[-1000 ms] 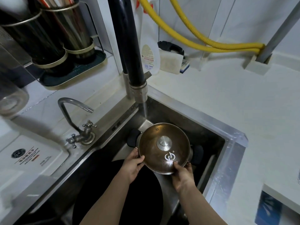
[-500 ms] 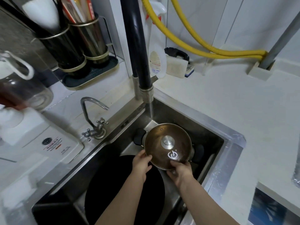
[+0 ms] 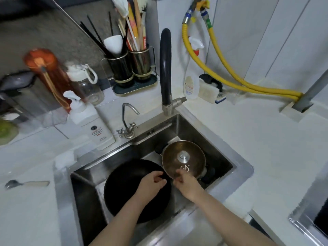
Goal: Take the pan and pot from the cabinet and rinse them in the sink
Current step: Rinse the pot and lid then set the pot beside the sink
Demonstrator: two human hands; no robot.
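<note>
The pot (image 3: 184, 159), lidded with a bronze-tinted cover and metal knob, is tilted in the sink (image 3: 204, 132) beside the black pan (image 3: 131, 189). Its near rim is pinched by the right hand (image 3: 186, 183); the left hand (image 3: 150, 183) is loosely curled, and nothing is held. With a one-sided hold, the lid could be tipped off and clatter onto the pan.

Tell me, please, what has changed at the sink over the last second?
The left hand has let go of the lid and now hangs over the black pan. The right hand still holds the lid's near edge. Pan and pot stay in the sink.
</note>
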